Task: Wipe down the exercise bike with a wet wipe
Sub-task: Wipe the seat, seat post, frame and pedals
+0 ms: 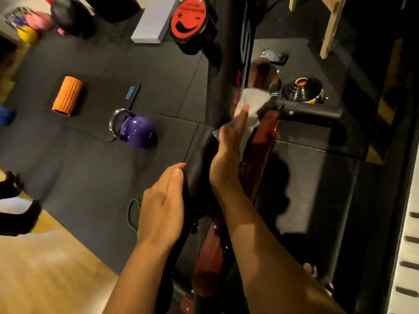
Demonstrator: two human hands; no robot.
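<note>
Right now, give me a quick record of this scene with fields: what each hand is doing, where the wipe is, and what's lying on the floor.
left hand: grips the edge of the black seat
right hand: straight fingers press the wet wipe against the bike frame
wipe state: white, crumpled, motion-blurred
floor mat: purple kettlebell, orange foam roller, grey block, green band

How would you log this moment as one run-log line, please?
phase: wiping | right hand: presses wet wipe on exercise bike frame | left hand: grips bike's black part | nearby: purple kettlebell
</note>
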